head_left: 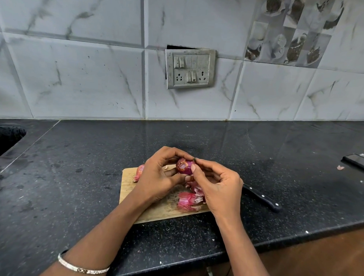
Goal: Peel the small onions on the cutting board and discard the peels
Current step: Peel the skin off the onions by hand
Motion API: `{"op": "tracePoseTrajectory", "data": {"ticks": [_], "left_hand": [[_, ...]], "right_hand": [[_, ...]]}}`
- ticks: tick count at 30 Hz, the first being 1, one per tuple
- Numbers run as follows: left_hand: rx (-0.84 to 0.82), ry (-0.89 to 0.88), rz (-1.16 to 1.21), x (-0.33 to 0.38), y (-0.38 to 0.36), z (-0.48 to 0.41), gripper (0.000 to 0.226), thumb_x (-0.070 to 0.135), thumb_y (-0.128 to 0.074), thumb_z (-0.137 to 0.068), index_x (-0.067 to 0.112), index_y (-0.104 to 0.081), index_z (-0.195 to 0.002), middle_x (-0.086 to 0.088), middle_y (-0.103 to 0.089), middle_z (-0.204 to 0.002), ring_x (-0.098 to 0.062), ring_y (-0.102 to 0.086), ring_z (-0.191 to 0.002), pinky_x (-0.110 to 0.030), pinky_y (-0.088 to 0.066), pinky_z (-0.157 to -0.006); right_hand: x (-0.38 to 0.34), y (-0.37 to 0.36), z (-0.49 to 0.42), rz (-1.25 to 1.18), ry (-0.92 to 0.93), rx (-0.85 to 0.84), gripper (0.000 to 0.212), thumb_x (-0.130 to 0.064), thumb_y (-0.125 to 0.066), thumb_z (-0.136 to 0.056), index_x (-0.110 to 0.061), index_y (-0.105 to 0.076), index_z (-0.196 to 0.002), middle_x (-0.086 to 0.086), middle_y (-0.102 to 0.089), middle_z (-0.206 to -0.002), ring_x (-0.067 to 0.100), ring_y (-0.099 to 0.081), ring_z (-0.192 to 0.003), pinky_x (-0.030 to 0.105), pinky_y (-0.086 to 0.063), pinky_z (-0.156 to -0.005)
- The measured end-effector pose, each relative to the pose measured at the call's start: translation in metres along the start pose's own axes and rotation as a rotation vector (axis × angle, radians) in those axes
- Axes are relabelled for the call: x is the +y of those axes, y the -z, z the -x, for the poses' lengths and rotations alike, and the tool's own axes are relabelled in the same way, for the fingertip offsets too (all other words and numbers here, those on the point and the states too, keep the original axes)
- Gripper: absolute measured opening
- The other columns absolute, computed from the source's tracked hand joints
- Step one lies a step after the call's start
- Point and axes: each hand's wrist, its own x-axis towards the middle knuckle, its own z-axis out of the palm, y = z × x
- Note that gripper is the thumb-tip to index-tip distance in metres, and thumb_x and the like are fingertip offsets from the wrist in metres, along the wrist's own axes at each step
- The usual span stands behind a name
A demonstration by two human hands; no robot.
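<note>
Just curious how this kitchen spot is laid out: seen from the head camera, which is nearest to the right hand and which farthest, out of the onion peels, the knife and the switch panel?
1. onion peels: on the cutting board, right beside the right hand.
2. knife: on the counter, just to the hand's right.
3. switch panel: up on the wall, far behind.

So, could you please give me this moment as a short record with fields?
left hand: holds a small onion above the cutting board
right hand: pinches the skin on that onion's right side
peels: pink pile on the board, beside the right hand
second onion: unpeeled, at the board's far left corner
knife: on the counter, right of the board
</note>
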Motion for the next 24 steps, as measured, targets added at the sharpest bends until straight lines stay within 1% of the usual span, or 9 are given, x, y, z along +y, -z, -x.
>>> {"op": "tracePoseTrajectory", "data": {"ticks": [3,5,7,9,13,15,17,22,24], "left_hand": [[0.010,-0.023,-0.053,0.0000,0.0001,0.0004,0.043,-0.004,-0.087,-0.071,0.020,-0.073,-0.103,0.000,-0.062,-0.113,-0.022,-0.066,-0.109,-0.034,-0.060,-0.089],[0.015,-0.035,-0.095,0.0016,-0.0002,0.0009,0.043,-0.002,-0.088,-0.071,0.022,-0.073,-0.103,0.002,-0.062,-0.112,-0.020,-0.066,-0.108,-0.034,-0.061,-0.088],[0.023,-0.037,-0.121,0.0029,-0.0002,0.0014,0.043,-0.002,-0.089,-0.070,0.022,-0.074,-0.103,0.002,-0.062,-0.111,-0.018,-0.066,-0.107,-0.035,-0.061,-0.087],[0.031,-0.044,-0.151,0.0035,-0.0005,0.0017,0.042,-0.001,-0.089,-0.070,0.020,-0.074,-0.102,0.001,-0.063,-0.111,-0.018,-0.067,-0.106,-0.034,-0.062,-0.086],[0.040,-0.047,-0.209,0.0058,-0.0007,0.0020,0.041,0.003,-0.091,-0.067,0.020,-0.075,-0.101,0.002,-0.063,-0.109,-0.014,-0.067,-0.103,-0.028,-0.061,-0.084],[0.046,-0.053,-0.239,0.0061,-0.0012,0.0018,0.041,0.004,-0.092,-0.067,0.020,-0.075,-0.101,0.003,-0.063,-0.109,-0.012,-0.067,-0.102,-0.025,-0.061,-0.083],[0.055,-0.054,-0.251,0.0060,-0.0015,0.0016,0.041,0.004,-0.092,-0.067,0.021,-0.075,-0.101,0.004,-0.063,-0.108,-0.012,-0.067,-0.102,-0.026,-0.061,-0.083],[0.080,-0.066,-0.277,0.0048,-0.0011,0.0006,0.042,0.006,-0.092,-0.068,0.022,-0.074,-0.102,0.007,-0.063,-0.107,-0.013,-0.066,-0.102,-0.032,-0.062,-0.082],[0.094,-0.069,-0.288,0.0047,-0.0012,0.0007,0.042,0.005,-0.092,-0.068,0.023,-0.074,-0.102,0.009,-0.062,-0.107,-0.012,-0.066,-0.102,-0.033,-0.062,-0.082]], "right_hand": [[-0.0006,0.0001,-0.0004,0.017,0.023,0.003,0.018,-0.006,-0.080,-0.083,-0.017,-0.080,-0.097,-0.012,-0.078,-0.083,0.004,-0.074,-0.078,0.014,-0.055,-0.069],[-0.0009,0.0004,-0.0009,0.031,0.025,0.010,0.021,-0.004,-0.080,-0.083,-0.020,-0.079,-0.096,-0.019,-0.076,-0.081,0.000,-0.074,-0.079,0.012,-0.054,-0.070],[-0.0011,0.0001,-0.0007,0.058,0.032,0.017,0.024,-0.003,-0.080,-0.083,-0.023,-0.078,-0.096,-0.026,-0.074,-0.079,-0.002,-0.073,-0.079,0.011,-0.054,-0.071],[0.0001,-0.0003,-0.0005,0.089,0.030,0.024,0.026,-0.003,-0.080,-0.083,-0.026,-0.078,-0.095,-0.028,-0.073,-0.079,-0.003,-0.073,-0.080,0.012,-0.054,-0.072],[0.0052,-0.0012,-0.0014,0.172,0.042,0.050,0.018,-0.006,-0.078,-0.084,-0.020,-0.082,-0.094,-0.018,-0.077,-0.082,0.000,-0.074,-0.079,0.018,-0.057,-0.072],[0.0052,-0.0020,-0.0012,0.183,0.050,0.058,0.017,-0.005,-0.078,-0.084,-0.017,-0.082,-0.094,-0.016,-0.077,-0.083,0.000,-0.073,-0.078,0.018,-0.058,-0.072],[0.0045,-0.0024,-0.0010,0.187,0.053,0.070,0.018,-0.003,-0.076,-0.084,-0.017,-0.082,-0.095,-0.016,-0.076,-0.082,0.001,-0.073,-0.078,0.019,-0.059,-0.072],[0.0061,-0.0012,-0.0005,0.147,-0.002,0.072,0.025,0.000,-0.071,-0.085,-0.019,-0.081,-0.095,-0.010,-0.078,-0.083,0.010,-0.075,-0.077,0.035,-0.063,-0.073],[0.0041,-0.0012,0.0004,0.108,0.003,0.059,0.021,-0.001,-0.074,-0.085,-0.019,-0.081,-0.094,-0.009,-0.078,-0.083,0.012,-0.076,-0.077,0.034,-0.062,-0.073]]}}
